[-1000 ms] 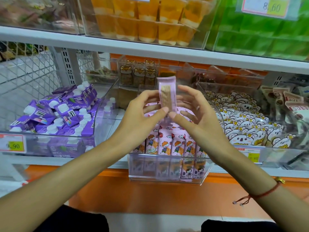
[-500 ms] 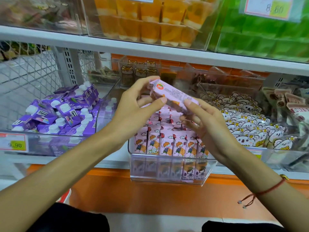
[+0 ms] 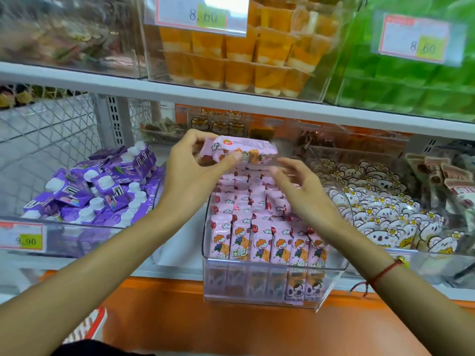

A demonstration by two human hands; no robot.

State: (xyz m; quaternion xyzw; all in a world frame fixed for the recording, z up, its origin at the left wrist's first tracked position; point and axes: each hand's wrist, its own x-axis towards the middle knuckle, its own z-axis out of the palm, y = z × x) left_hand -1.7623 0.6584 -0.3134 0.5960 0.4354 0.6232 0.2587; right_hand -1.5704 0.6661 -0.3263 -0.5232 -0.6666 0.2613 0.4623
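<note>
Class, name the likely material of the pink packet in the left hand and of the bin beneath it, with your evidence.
Pink packet: likely thin printed plastic film, slightly glossy; it wrinkles where the left hand pinches it. Bin: probably rigid clear plastic, smooth and shiny; the packets inside show through its front wall and its rim glints.

Shelf [image 3: 180,253] before me: clear bins [image 3: 257,283] side by side, holding purple cartons [image 3: 102,191] left, pink snack packs [image 3: 257,245] centre, koala-print packs [image 3: 380,217] right.

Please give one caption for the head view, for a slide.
Left hand holds a pink snack packet over the clear bin of packets; right hand open nearby.
</note>
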